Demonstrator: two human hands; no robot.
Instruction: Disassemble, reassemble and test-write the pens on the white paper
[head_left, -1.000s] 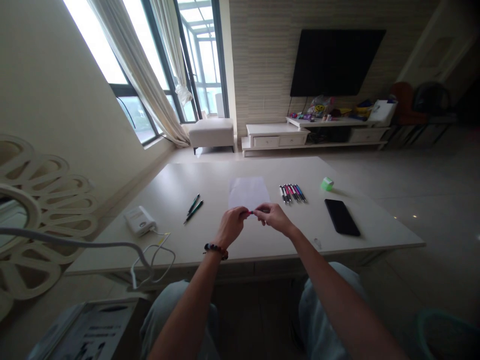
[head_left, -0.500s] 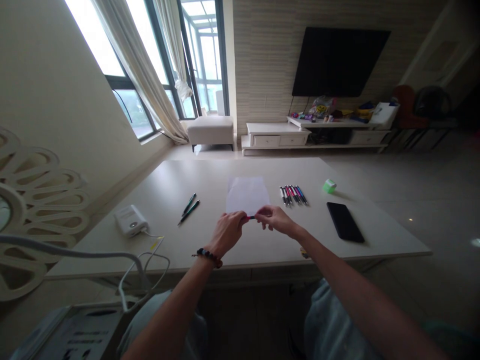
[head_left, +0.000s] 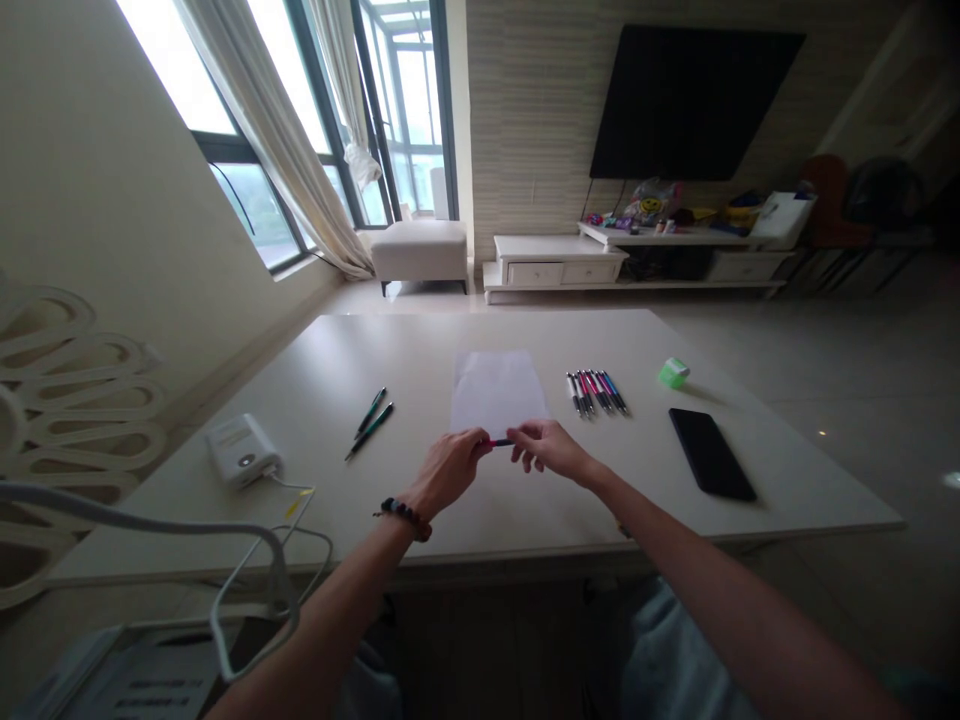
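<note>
Between my two hands a pen point(head_left: 500, 442) with a pink part and a black part lies level, above the near edge of a white sheet of paper point(head_left: 499, 385). My left hand point(head_left: 454, 462) is closed on its pink end. The fingertips of my right hand point(head_left: 551, 448) pinch the black end, with the other fingers loosely curled. Right of the paper several pens point(head_left: 596, 393) lie side by side in a row. Two dark green pens point(head_left: 370, 425) rest to the left of the paper.
On the white table point(head_left: 420, 345) a black phone point(head_left: 711, 453) and a small green-and-white container point(head_left: 674, 373) lie at the right. A white power bank point(head_left: 244, 450) with a cable point(head_left: 296, 530) sits at the left. Beyond stand a low cabinet point(head_left: 559, 262) and a stool point(head_left: 420, 245).
The view has shifted slightly, so the table looks nearer. My hands have drawn slightly apart, and more of the pen's black part shows between them.
</note>
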